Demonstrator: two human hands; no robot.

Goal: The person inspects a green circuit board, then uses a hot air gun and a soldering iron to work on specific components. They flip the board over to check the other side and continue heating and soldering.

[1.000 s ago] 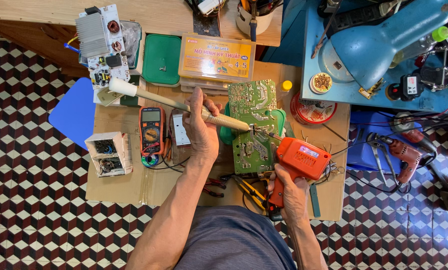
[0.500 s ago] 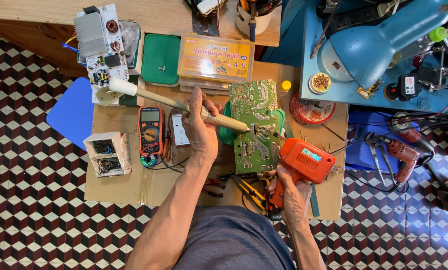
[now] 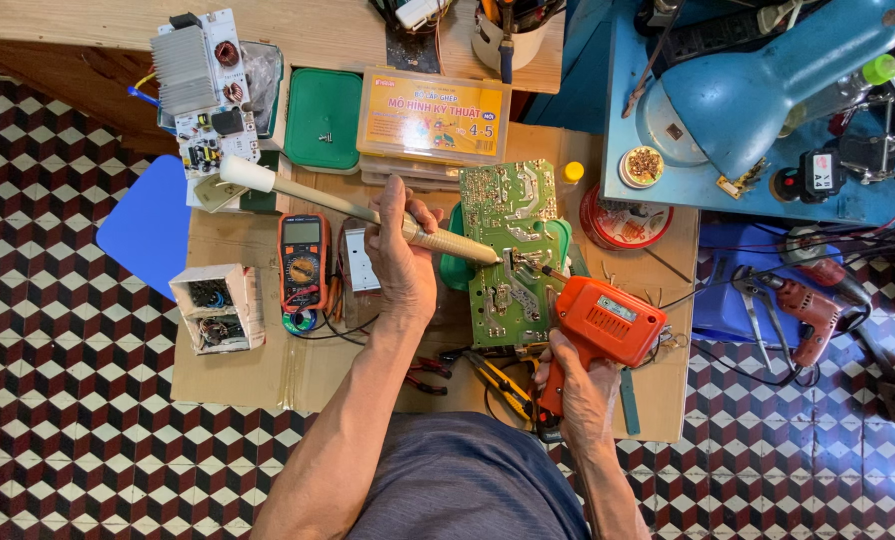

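At the far left of the cardboard-covered counter (image 3: pixel 268 370) sits a small white open box of electronic parts (image 3: pixel 218 308), and just beside it to the right lies an orange-and-black handheld multimeter (image 3: pixel 303 262). Above these stands a white circuit assembly with a ribbed grey heat sink (image 3: pixel 200 85), next to a green plastic tray (image 3: pixel 326 118) and a flat clear plastic case with an orange label (image 3: pixel 436 120).

The left hand (image 3: pixel 403 262) has its fingers wrapped closed around a long cream-coloured desoldering pump (image 3: pixel 368 212), whose tapered tip meets the green printed circuit board (image 3: pixel 513 250) near its middle. Compared with half a second ago the pump's rear end has swung slightly, while the tip has stayed on the same spot of the board.

The board lies solder side up on a green lid, between the two hands. The right hand (image 3: pixel 580 392) has its fingers pressed shut around the grip of an orange pistol-shaped soldering gun (image 3: pixel 603 322), whose tip touches the board just beside the pump's tip. The gun has hardly shifted, so both tools appear settled on one joint, which suggests solder is being heated and drawn off there.

Further right stand a round red tin (image 3: pixel 626 222) and a blue desk lamp (image 3: pixel 768 85).
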